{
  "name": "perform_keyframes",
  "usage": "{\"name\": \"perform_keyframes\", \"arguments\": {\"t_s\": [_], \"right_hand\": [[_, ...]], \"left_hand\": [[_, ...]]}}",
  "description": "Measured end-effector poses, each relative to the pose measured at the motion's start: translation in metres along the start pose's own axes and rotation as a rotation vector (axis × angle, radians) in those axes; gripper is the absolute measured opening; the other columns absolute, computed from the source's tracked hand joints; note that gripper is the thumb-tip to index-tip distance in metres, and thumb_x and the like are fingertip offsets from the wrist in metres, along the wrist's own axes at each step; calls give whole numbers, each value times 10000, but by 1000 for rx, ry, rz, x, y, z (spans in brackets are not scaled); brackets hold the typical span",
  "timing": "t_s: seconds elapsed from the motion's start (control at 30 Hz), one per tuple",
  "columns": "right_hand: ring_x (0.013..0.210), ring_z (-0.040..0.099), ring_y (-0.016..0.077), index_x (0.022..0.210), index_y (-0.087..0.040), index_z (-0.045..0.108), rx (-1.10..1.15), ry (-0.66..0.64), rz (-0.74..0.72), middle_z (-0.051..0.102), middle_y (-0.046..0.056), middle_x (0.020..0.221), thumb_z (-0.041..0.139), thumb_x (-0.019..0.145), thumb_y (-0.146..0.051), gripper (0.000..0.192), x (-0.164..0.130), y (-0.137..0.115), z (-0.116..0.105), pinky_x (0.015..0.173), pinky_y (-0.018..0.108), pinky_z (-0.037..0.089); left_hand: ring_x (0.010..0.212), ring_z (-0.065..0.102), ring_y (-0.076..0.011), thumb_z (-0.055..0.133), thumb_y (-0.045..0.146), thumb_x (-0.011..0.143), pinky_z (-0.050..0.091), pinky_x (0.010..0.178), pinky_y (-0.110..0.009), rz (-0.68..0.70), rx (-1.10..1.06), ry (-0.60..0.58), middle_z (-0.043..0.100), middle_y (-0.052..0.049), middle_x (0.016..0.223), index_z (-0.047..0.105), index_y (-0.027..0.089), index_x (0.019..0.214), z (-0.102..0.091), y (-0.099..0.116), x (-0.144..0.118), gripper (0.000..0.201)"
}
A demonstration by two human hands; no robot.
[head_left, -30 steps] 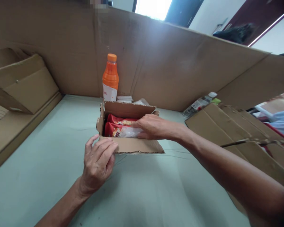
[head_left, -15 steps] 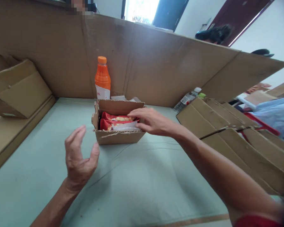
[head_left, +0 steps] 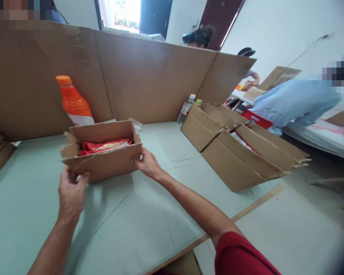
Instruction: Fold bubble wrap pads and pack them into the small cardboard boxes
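A small open cardboard box (head_left: 111, 165) sits between my two hands, left of the middle of the view, turned slightly at an angle. Inside it lie red snack packets (head_left: 106, 146) with pale printed panels; the front wall hides their lower parts. My left hand (head_left: 71, 191) grips the box at its front left corner, the fingers partly behind the end wall. At the opposite end my right hand (head_left: 149, 163) holds the right wall, thumb toward the front. Whether the box's base touches the table I cannot tell.
Behind the box an orange drink bottle (head_left: 74, 101) stands by the cardboard partition (head_left: 151, 76). To the right are several cardboard boxes (head_left: 232, 164) and a clear water bottle (head_left: 186, 110) on the green-covered table (head_left: 126, 233). People sit beyond the partition and at the far right.
The view has swung right. My right hand has left the packets and taken the box's right end; my left hand has closed on its left corner. The box has turned slightly.
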State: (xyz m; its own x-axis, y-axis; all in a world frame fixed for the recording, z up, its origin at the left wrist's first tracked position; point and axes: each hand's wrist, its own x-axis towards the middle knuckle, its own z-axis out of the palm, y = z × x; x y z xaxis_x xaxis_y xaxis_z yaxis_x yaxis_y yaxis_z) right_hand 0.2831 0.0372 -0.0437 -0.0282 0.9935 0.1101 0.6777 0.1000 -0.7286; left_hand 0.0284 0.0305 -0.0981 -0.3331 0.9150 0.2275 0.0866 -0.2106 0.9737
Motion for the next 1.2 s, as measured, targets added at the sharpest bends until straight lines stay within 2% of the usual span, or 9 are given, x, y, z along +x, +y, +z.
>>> {"name": "perform_keyframes", "arguments": {"t_s": [0.1, 0.23, 0.33, 0.4, 0.6, 0.83, 0.97, 1.07, 1.2], "right_hand": [[847, 647, 217, 1242, -176, 603, -9, 165, 30, 715, 100, 1084, 635, 836, -290, 423, -39, 20, -18, 764, 351, 559], [763, 633, 232, 957, -221, 623, -88, 384, 60, 688, 84, 893, 647, 862, -428, 229, -138, 74, -52, 708, 366, 562], [769, 659, 242, 1078, -226, 596, -78, 396, 148, 697, 87, 933, 693, 840, -487, 366, -203, 102, -64, 736, 399, 582], [792, 683, 253, 1233, -224, 549, 1, 321, 207, 710, 88, 964, 731, 813, -508, 539, -221, 112, -64, 737, 409, 593], [951, 715, 274, 1490, -194, 356, 225, 207, 176, 645, 176, 1291, 763, 790, -523, 874, -181, 128, -71, 793, 407, 608], [984, 700, 269, 1579, -201, 235, 210, 410, 222, 463, 215, 1521, 771, 757, -432, 1008, -122, 175, -108, 775, 413, 604], [1110, 670, 297, 1589, -199, 242, 213, 429, 276, 381, 219, 1576, 743, 767, -446, 994, -108, 198, -125, 719, 374, 604], [1120, 669, 305, 1578, -186, 283, 198, 427, 294, 447, 229, 1519, 702, 804, -446, 918, -105, 209, -128, 674, 361, 601], [1217, 629, 331, 1550, -176, 349, 177, 468, 262, 434, 231, 1523, 656, 824, -375, 813, -105, 221, -122, 696, 365, 612]], "left_hand": [[1181, 643, -221, 735, 392, 778, 536, 992, -343, -13, -62, -170, 645, -102, 1324, 504, 237, 1351, 22, 12, -17, 636], [1106, 666, -228, 668, 452, 829, 538, 934, -356, -48, 48, -489, 689, -102, 1213, 594, 210, 1242, 48, 20, -50, 484], [859, 662, -199, 668, 493, 807, 543, 758, -333, -17, 237, -539, 696, -72, 1037, 671, 192, 1107, 63, 17, -61, 425], [680, 591, -156, 690, 522, 773, 510, 626, -302, -41, 262, -526, 652, -31, 894, 682, 183, 1048, 73, 11, -62, 437], [675, 599, -145, 737, 549, 732, 528, 592, -289, -288, -9, -570, 558, 16, 840, 552, 160, 1243, 131, 4, -58, 669], [808, 589, -138, 779, 417, 659, 525, 685, -280, -267, -116, -652, 536, -16, 983, 391, 181, 1408, 267, -2, -30, 876], [890, 612, -158, 782, 317, 655, 534, 744, -306, -236, -145, -782, 575, -88, 1162, 434, 206, 1407, 330, -11, -29, 836], [931, 622, -177, 776, 282, 658, 537, 803, -340, -210, -165, -883, 591, -118, 1238, 516, 195, 1361, 353, -17, -39, 755], [978, 632, -199, 757, 307, 692, 530, 886, -390, -188, -159, -961, 604, -136, 1253, 537, 177, 1367, 360, -27, -50, 722]]}}
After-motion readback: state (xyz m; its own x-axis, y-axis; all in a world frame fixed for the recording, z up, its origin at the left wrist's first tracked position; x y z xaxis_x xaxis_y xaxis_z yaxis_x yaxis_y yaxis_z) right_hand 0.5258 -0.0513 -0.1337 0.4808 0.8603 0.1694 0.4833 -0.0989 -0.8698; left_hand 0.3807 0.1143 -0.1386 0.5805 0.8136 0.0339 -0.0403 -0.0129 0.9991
